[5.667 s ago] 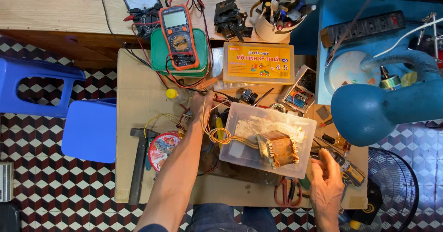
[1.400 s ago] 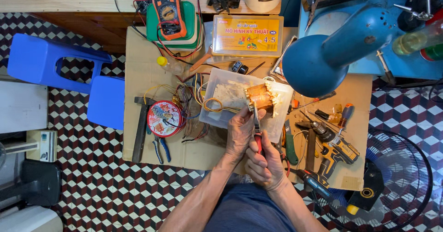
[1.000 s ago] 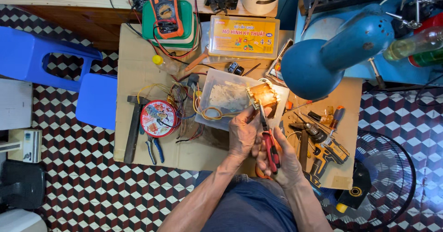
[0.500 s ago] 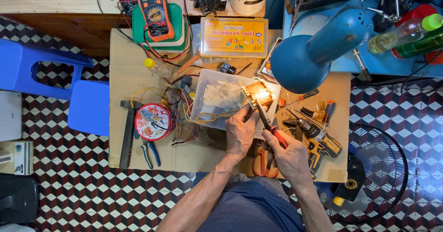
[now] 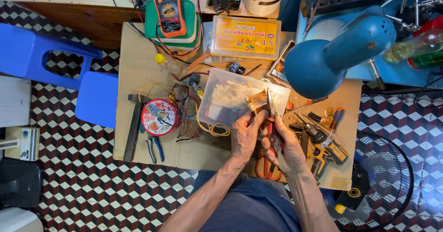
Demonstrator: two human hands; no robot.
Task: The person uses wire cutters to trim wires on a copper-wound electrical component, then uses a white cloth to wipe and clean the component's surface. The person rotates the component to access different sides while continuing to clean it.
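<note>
**Pliers raised to the small part over the clear tray**

Since half a second ago, the pliers have been swung from a slant to nearly upright, and both hands have been drawn closer together at the near edge of the desk (image 5: 138, 66). The right hand (image 5: 288, 146) is closed around the red handles of the long-nose pliers (image 5: 272, 116), whose tips are pointed far, towards the tray. The left hand (image 5: 244, 135) is closed on a small tan transformer-like part (image 5: 256, 104), held just left of the plier tips; whether the tips touch it cannot be told. Both are held over the near right corner of the clear plastic tray (image 5: 230, 98). A coil of yellow wire (image 5: 217, 129) lies just left of the left hand. Further left, a round red tin (image 5: 159, 116) is set among tangled wires, with blue-handled pliers (image 5: 154, 146) near it and a hammer (image 5: 133, 126) beyond. To the right of the hands, screwdrivers and a cordless drill (image 5: 330, 151) are spread. At the far edge, an orange multimeter (image 5: 168, 6) and a yellow flat box (image 5: 244, 37) are placed. A blue lamp head (image 5: 318, 68) hangs over the right side.
</note>
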